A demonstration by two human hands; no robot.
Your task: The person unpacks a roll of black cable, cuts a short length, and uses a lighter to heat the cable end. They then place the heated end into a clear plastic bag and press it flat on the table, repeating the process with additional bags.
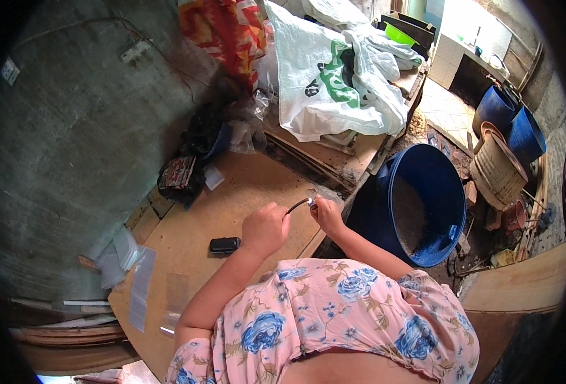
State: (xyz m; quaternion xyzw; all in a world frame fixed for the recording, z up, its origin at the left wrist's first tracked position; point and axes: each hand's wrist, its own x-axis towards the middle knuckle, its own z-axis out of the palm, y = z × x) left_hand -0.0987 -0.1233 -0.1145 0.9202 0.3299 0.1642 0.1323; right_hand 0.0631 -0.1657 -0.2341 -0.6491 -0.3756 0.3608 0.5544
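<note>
Thin black cord (297,205) curves, bright-ended; left hand (266,229) grips it, right hand (328,215) unclear.

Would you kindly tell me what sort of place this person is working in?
It looks like a makeshift workshop or storeroom, judging by the piled white sacks, the large open blue barrel and the blotchy grey wall.

Strong daylight enters at upper right, bleaching the far wall (472,29) nearly white — the grey wall (84,173) at left lies dim. A tiny bright flame (310,200) glows near the centre. Fisheye curvature bends straight lines toward the rim (corners go black).
</note>
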